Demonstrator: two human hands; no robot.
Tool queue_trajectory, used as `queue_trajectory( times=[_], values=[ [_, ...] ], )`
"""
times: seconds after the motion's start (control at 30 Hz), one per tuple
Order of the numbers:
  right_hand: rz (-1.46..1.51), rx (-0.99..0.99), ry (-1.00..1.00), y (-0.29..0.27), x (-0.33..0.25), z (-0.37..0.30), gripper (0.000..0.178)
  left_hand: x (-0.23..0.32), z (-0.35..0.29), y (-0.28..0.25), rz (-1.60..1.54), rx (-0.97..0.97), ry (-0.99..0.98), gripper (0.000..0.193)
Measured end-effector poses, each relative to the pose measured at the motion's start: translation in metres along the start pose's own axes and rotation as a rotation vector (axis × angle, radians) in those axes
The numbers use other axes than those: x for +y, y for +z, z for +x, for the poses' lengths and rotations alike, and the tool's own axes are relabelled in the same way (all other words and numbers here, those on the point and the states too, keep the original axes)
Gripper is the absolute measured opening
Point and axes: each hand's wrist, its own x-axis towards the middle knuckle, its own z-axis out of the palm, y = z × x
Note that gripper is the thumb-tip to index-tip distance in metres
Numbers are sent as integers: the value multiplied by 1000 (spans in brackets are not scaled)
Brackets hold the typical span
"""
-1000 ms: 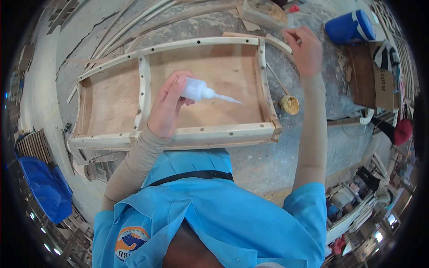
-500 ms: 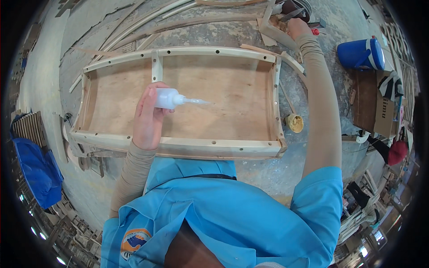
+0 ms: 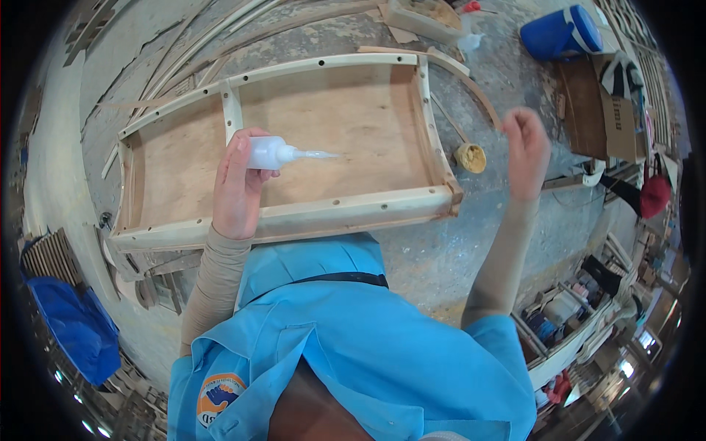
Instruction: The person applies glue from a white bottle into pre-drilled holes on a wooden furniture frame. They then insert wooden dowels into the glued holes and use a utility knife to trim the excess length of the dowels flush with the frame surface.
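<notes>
- Blue shirt [image 3: 368, 353] closest, collar open; black belt [image 3: 357, 278] across it, near the frame's front rail.
- Tan sleeves [image 3: 217, 279] along both forearms.
- Left grip [image 3: 237, 192]: wrapped around the body of a white bottle.
- White bottle [image 3: 266, 153] tipped on its side, slim nozzle [image 3: 316, 154] pointing right, seen against the frame's larger bay. Cannot tell how high above the panel.
- Right grip [image 3: 526, 154]: well right of the frame, fingers curled, narrow, slightly blurred. Cannot tell whether anything small sits pinched inside.
- Pale wooden frame [image 3: 353, 209] lengthwise in front of the torso, long rails curved, dark round holes along the rim; brown panel [image 3: 331, 110] as its base, crosspiece [image 3: 232, 106] splitting it into two unequal bays.
- Grey surface [image 3: 426, 250] showing right of the frame, worn and flecked.
- Small tub [image 3: 471, 157] of yellowish paste just beside the frame's right end; thin stick [image 3: 450, 119] reaching up-left from it.
- Curved wooden strip [image 3: 479, 95] beyond, bowed toward the right hand.
- Cardboard box [image 3: 624, 125] farther right, striped cloth at its top.
- Blue cooler [image 3: 555, 33] lying on its side, near the box.
- Pale tray [image 3: 423, 26] at the far edge, brownish contents; loose wooden strips [image 3: 301, 31] to its left.
</notes>
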Motion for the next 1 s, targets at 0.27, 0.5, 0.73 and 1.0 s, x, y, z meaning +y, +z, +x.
queue_trajectory(
  times=[0.27,0.5,0.73,1.0],
  values=[
    [105,217,187,31,-18,-146,5,0,-11,15,85,-102,-23,34],
    [29,344,205,51,-26,-170,6,-2,-23,18,113,-168,-18,35],
    [-3,421,196,60,-23,-168,6,-9,-33,13,74,-211,-55,33],
    [-18,434,175,61,-23,-172,6,-10,-32,16,122,-211,-34,34]
  ],
)
